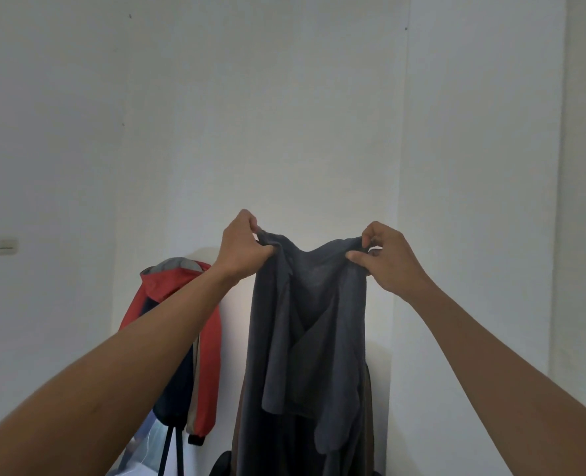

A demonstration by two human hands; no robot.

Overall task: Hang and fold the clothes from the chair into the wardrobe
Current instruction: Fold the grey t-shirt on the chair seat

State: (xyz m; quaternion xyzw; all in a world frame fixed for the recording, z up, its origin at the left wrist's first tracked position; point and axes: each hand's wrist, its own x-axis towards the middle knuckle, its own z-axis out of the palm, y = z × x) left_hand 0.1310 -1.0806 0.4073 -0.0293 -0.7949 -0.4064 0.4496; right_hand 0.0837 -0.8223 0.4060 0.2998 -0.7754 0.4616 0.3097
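Note:
A dark grey garment (pixel 310 331) hangs down in front of me, held up by its top edge at about chest height. My left hand (pixel 241 247) grips the left shoulder of the garment with curled fingers. My right hand (pixel 384 259) pinches the right shoulder between thumb and fingers. The cloth sags between the two hands and its lower part runs out of the bottom of the view. The chair and the wardrobe cannot be made out.
A red, navy and grey jacket (pixel 178 341) hangs to the left behind my left forearm. White walls (pixel 284 115) fill the background, with a light switch (pixel 7 245) at far left. A brown cloth edge (pixel 368 407) shows behind the grey garment.

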